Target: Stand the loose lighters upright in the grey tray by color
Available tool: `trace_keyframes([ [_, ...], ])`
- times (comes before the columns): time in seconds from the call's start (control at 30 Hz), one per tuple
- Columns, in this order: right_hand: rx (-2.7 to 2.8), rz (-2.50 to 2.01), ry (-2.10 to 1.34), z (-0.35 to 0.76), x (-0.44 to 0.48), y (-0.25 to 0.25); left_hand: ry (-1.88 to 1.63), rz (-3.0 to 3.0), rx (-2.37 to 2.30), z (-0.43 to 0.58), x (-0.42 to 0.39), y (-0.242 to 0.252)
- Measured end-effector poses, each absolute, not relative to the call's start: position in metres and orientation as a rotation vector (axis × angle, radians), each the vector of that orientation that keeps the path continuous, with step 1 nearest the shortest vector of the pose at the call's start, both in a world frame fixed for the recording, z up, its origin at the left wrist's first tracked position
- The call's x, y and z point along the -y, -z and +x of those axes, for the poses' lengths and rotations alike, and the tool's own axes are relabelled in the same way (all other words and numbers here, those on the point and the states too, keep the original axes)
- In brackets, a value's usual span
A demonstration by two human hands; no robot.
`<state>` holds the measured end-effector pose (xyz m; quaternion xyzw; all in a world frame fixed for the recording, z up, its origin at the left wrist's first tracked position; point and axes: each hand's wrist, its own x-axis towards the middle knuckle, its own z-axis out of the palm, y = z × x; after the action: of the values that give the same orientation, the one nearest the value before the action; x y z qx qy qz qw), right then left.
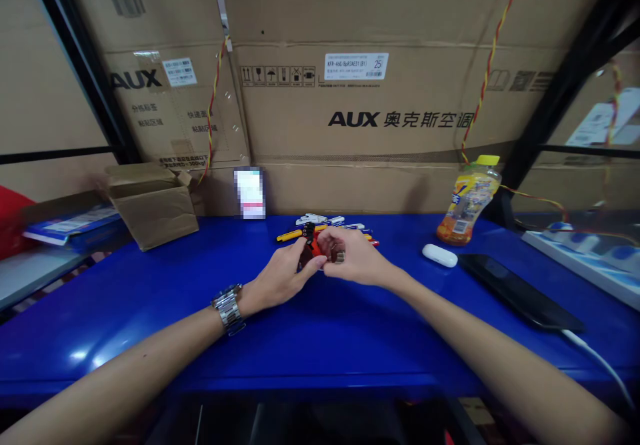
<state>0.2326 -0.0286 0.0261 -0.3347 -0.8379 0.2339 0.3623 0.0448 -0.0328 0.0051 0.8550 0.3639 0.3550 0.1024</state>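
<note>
My left hand, with a metal-band watch on its wrist, is closed around a small black and red object above the blue table. Fingers cover much of this object, so its kind is not plain. From the other side, my right hand closes in a pinch at the object's red part. Something small and metallic shows beneath the curled right fingers. Just behind both hands lie several white-and-blue pens and a yellow pen, partly hidden.
An open cardboard box stands at the left, with a lit phone leaning nearby. To the right are a drink bottle, a white earbud case, a black phone on a cable and a power strip. Large cartons wall the back.
</note>
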Motion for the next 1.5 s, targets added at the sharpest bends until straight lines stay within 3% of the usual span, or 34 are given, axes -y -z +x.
trace_keyframes([
  [0.2,2.163,-0.808,-0.553,0.228,0.031,-0.026,-1.186,2.306,-1.136,0.044,0.033,-0.006],
  [0.43,2.488,-1.077,-0.235,0.254,0.02,-0.031,-1.392,1.846,-0.991,0.042,0.024,-0.005],
  [0.7,2.7,-0.99,-0.336,0.263,0.011,-0.023,-1.409,1.365,-0.84,0.039,0.015,-0.004],
  [1.07,2.694,-0.995,-0.344,0.267,0.007,-0.02,-1.376,1.505,-1.177,0.038,0.016,0.002],
  [1.5,2.708,-1.002,-0.378,0.267,0.007,-0.024,-1.333,1.813,-1.105,0.035,0.019,-0.004],
])
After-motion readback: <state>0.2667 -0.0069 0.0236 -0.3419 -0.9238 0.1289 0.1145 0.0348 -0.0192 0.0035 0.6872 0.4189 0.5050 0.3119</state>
